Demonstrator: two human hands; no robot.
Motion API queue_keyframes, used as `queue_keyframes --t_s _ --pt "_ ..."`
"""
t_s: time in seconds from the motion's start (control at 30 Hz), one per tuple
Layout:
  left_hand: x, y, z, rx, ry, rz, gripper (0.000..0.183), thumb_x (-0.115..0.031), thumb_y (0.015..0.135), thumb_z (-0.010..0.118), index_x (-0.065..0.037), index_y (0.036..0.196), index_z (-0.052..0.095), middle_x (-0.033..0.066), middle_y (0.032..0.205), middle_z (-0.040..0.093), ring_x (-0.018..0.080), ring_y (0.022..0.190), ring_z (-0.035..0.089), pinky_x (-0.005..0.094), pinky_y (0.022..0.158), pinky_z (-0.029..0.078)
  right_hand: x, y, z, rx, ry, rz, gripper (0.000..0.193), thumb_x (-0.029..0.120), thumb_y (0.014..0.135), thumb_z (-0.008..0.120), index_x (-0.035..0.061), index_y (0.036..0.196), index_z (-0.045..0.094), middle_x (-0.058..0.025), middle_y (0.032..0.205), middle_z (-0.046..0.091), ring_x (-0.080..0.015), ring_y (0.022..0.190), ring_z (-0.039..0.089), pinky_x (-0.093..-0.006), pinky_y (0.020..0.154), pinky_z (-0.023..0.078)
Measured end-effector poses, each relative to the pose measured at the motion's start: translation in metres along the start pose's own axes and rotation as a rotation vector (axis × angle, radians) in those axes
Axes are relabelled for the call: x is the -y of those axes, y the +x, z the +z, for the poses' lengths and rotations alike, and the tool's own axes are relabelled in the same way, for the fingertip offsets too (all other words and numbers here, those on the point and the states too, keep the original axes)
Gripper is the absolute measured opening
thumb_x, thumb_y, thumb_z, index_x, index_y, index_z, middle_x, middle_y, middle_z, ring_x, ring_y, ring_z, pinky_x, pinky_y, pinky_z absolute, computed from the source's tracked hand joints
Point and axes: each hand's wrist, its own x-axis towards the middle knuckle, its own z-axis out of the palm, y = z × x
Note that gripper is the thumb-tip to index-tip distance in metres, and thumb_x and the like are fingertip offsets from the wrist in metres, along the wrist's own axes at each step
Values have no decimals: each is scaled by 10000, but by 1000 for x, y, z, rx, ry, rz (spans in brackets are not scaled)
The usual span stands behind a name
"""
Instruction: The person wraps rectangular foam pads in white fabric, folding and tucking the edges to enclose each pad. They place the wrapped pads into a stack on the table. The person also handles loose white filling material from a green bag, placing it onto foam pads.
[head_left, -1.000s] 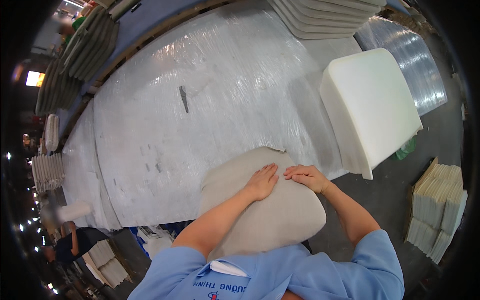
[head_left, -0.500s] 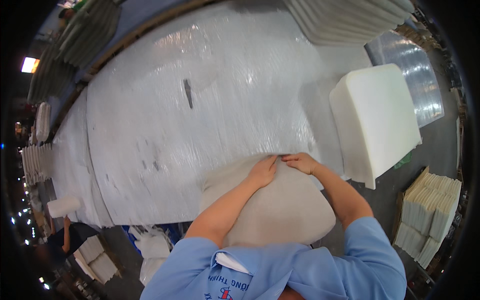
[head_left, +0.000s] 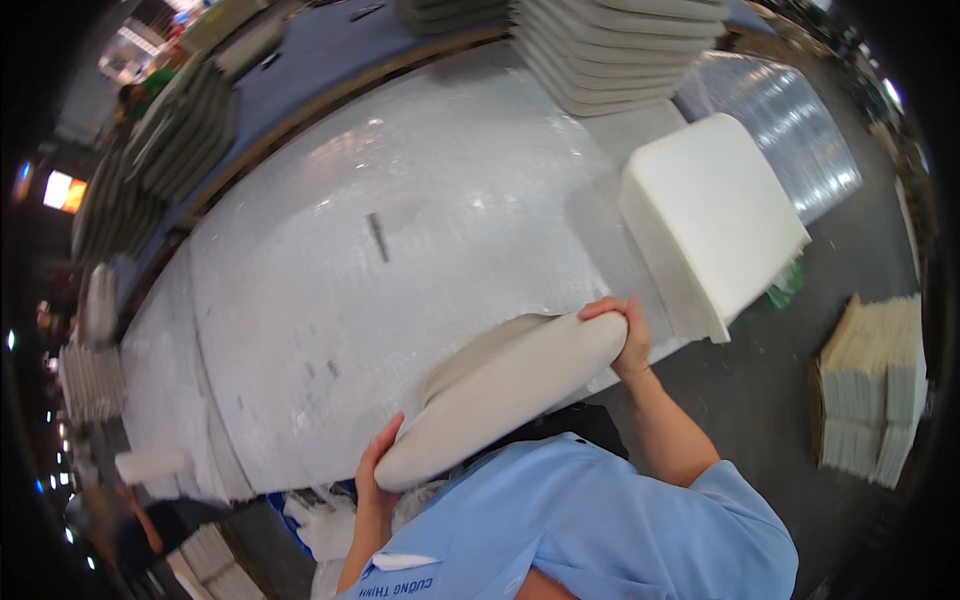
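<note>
A beige padded cushion (head_left: 505, 400) is tilted up on edge at the near side of the plastic-covered table (head_left: 330, 260), close to my body. My left hand (head_left: 378, 455) grips its lower left end, thumb up along the side. At its upper right end my right hand (head_left: 622, 335) is wrapped round the edge, fingers over the top. The cushion's far face is mostly hidden, with a fold of its cover showing along the far side.
A block of white foam sheets (head_left: 715, 210) stands at the table's right end, beside a tall stack of beige cushions (head_left: 620, 50). More white pieces (head_left: 870, 390) are piled on the floor at right. A co-worker (head_left: 125, 530) stands at lower left. A blue-topped table (head_left: 330, 50) lies beyond.
Both hands have moved from the cushion's far edge to its two ends. The cushion has been tipped from lying nearly flat up onto its edge. My view has shifted somewhat.
</note>
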Motion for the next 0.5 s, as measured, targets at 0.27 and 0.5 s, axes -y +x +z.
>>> queue_keyframes --t_s 0.27,0.5 --pt "9 39 -6 -34 -226 200 640 -423 1063 312 70 1190 702 201 1382 638 301 1301 572 417 1147 388 -53 43 -4 -117 376 164 609 537 1081 382 56 859 681 -82 799 695 -219 764 658 -368 796 525" --pt "27 26 3 -144 -278 301 647 -434 1082 292 54 1169 708 190 1311 676 275 1231 606 402 1112 408 -60 38 -16 -99 399 214 506 522 1063 481 84 894 670 -31 817 672 -185 778 637 -359 779 508"
